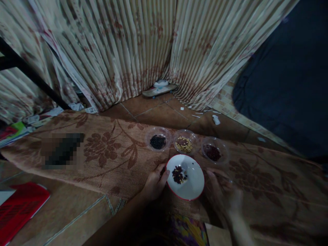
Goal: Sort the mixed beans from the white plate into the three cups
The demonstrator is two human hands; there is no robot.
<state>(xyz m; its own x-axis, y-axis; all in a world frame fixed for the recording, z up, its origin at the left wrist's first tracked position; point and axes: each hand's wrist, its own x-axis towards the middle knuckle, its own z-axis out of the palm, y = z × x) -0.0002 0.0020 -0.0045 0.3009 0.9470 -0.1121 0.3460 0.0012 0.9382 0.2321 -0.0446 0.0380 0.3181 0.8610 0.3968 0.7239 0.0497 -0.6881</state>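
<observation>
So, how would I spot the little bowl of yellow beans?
Find the brown floral cloth stretching across the view. Just beyond the red-rimmed white bowl, three clear round bowls stand in a row near the cloth's far edge. Yours is the middle bowl: it holds pale yellow beans, while its neighbours hold black and dark red contents.

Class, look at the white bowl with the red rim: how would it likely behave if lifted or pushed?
The white bowl would probably feel stiff: its edge holds a smooth, even curve. Its shiny-looking inside suggests a slippery surface. Tilting it could send the small beans sliding, since they lie loose inside.
</observation>
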